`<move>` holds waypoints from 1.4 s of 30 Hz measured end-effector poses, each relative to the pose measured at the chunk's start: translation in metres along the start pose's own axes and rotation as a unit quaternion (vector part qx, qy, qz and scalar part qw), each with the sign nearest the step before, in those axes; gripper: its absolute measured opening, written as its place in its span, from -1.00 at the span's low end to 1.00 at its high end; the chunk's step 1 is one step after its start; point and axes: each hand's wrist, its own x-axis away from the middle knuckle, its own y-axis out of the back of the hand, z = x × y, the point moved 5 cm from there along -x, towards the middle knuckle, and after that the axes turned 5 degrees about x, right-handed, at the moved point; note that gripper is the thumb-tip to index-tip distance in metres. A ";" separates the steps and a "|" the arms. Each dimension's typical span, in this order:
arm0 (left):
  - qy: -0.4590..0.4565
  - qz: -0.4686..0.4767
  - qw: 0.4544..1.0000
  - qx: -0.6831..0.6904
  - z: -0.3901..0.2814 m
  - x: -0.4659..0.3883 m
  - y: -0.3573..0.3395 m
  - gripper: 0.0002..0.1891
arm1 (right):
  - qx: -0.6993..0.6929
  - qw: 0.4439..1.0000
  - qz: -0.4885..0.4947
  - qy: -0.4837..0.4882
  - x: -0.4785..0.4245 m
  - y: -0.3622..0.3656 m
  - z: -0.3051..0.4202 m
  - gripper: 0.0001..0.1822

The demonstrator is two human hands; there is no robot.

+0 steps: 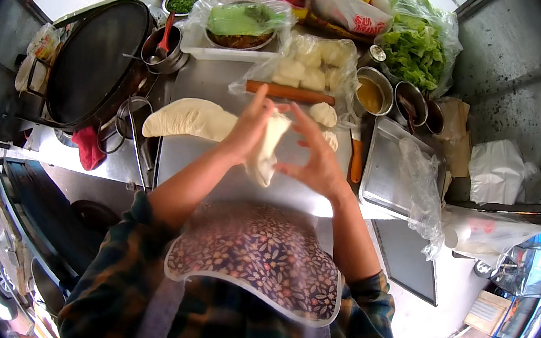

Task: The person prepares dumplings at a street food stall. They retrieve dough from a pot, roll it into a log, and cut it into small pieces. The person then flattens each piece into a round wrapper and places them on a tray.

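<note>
My left hand holds a stretched flap of pale dough that hangs against its palm and fingers. Facing it from the other side is my right hand, its fingers spread and its fingertips close to the dough. A long, thick roll of dough lies on the steel worktop, its right end behind my left wrist. Beyond my hands a wooden rolling pin rests in front of bagged dough pieces. One gathered dough ball sits near the pin; another is partly covered by my right hand.
On the left stands a round black griddle, beside a pot with a red-handled brush. To the right are an orange-handled knife, a metal tray, a bowl of yellowish liquid and bagged lettuce. A plastic-covered container stands behind.
</note>
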 end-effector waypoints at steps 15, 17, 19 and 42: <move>0.036 0.244 0.966 0.084 0.019 0.041 -0.028 0.03 | 0.109 0.984 0.018 0.141 -0.022 0.019 0.088 -0.50; 0.108 0.219 0.954 0.172 0.025 0.041 -0.016 -0.07 | 0.090 0.990 -0.039 0.104 -0.017 -0.006 0.074 -0.57; 0.152 0.176 0.950 0.208 0.042 0.043 -0.005 -0.22 | 0.122 0.983 -0.103 0.093 -0.017 -0.018 0.082 -0.70; 0.015 -0.043 0.994 0.094 0.003 0.026 0.043 -0.29 | 0.392 0.869 -0.274 0.126 -0.052 0.019 0.005 -0.31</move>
